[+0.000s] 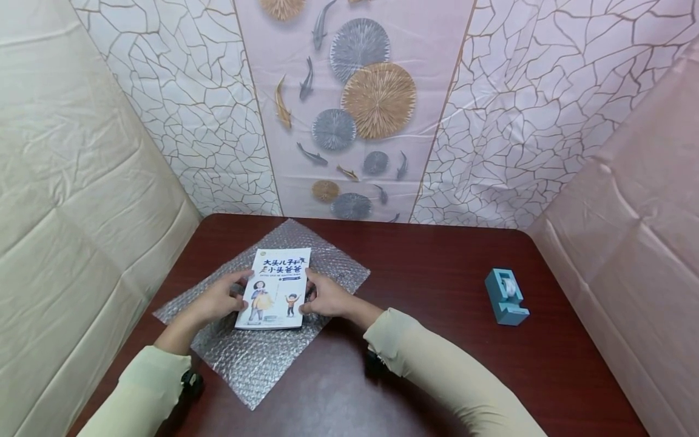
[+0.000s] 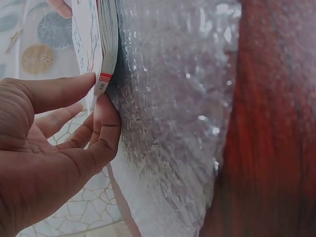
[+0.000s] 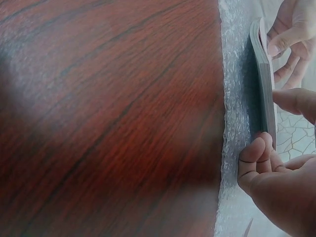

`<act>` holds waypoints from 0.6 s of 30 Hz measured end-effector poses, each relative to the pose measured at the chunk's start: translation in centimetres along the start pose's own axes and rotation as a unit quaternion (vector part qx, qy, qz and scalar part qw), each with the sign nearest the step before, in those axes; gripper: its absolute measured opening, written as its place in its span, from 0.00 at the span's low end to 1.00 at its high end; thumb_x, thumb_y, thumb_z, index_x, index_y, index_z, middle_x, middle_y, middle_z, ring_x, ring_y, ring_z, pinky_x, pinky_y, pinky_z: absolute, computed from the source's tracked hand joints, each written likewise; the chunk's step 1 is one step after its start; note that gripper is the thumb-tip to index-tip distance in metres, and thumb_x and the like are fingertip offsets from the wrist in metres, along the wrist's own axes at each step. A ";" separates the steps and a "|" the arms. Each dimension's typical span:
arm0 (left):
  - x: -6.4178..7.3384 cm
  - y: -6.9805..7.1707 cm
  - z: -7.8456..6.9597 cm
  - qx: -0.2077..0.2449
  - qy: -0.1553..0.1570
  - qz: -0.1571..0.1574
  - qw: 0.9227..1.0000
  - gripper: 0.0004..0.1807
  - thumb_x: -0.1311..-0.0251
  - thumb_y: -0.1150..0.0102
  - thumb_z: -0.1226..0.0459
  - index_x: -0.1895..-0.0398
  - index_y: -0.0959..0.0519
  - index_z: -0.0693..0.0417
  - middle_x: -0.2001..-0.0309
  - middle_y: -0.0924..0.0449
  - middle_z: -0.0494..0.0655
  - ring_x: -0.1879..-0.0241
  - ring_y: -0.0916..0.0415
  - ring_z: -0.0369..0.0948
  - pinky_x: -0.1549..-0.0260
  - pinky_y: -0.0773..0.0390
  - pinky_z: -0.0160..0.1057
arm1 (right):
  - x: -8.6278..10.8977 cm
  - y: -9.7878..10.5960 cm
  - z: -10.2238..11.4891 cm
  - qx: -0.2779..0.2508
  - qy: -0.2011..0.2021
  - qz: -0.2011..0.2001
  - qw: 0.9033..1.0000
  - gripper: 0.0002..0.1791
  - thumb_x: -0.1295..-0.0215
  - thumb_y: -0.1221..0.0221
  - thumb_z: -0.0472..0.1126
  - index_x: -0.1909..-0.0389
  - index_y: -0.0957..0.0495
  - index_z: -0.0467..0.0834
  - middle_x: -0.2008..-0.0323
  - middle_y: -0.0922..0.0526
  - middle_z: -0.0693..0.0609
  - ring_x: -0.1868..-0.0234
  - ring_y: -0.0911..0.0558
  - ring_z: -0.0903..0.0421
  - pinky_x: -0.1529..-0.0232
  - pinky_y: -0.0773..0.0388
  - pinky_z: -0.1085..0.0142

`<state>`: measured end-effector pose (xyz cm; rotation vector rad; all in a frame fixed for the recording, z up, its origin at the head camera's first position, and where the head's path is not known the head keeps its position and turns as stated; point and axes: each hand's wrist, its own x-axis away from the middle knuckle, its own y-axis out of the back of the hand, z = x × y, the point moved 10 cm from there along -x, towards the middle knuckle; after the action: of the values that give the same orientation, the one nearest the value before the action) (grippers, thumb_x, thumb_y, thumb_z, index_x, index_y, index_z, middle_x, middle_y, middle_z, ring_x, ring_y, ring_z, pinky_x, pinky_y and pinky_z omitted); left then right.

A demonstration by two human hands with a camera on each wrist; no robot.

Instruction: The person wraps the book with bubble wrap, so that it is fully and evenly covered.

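A white paperback book (image 1: 275, 291) with a cartoon cover and blue Chinese lettering is held over a sheet of clear bubble wrap (image 1: 251, 367), which lies turned diagonally on the table. My left hand (image 1: 221, 297) grips the book's left edge, thumb on the cover and fingers curled beneath. On the opposite edge, my right hand (image 1: 327, 295) holds it the same way. The left wrist view shows the page block (image 2: 109, 34) and a red-striped spine corner beside the thumb. In the right wrist view, a shadowed gap separates part of the book (image 3: 266, 94) from the wrap.
A teal tape dispenser (image 1: 505, 297) with a roll in it stands on the right side of the dark red wooden table (image 1: 426, 267). Patterned cloth (image 1: 349, 121) hangs behind the table, and pale padded drapes (image 1: 628, 243) flank both sides.
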<state>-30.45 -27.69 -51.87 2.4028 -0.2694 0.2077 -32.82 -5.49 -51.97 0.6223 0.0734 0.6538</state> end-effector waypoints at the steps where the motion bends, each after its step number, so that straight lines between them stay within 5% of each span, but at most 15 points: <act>1: 0.0 0.0 0.0 0.000 -0.002 0.000 1.000 0.45 0.36 0.35 0.78 0.14 0.40 0.66 0.33 0.28 0.73 0.56 0.24 0.48 0.63 0.23 0.41 | 0.0 0.0 0.0 -0.002 0.000 0.001 1.000 0.60 0.36 0.24 0.36 0.12 0.51 0.32 0.46 0.17 0.45 0.64 0.22 0.61 0.61 0.24 0.69; 13: 0.4 0.4 0.1 0.025 0.009 -0.001 1.000 0.43 0.34 0.38 0.77 0.15 0.40 0.68 0.33 0.30 0.76 0.50 0.18 0.55 0.59 0.15 0.45 | -0.1 -0.4 0.1 0.024 0.022 0.010 0.999 0.58 0.35 0.24 0.35 0.13 0.49 0.30 0.45 0.14 0.42 0.65 0.22 0.62 0.61 0.23 0.70; 18: 0.4 0.6 0.4 0.031 0.005 -0.009 0.999 0.43 0.35 0.38 0.78 0.16 0.39 0.69 0.34 0.29 0.74 0.50 0.19 0.54 0.59 0.14 0.45 | 0.1 -0.8 0.4 0.056 0.034 0.019 0.998 0.54 0.30 0.26 0.38 0.12 0.48 0.33 0.34 0.18 0.38 0.66 0.23 0.63 0.60 0.23 0.69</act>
<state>-30.18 -28.45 -51.71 2.4641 -0.2401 0.2234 -32.20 -6.10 -52.03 0.7113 0.1626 0.7118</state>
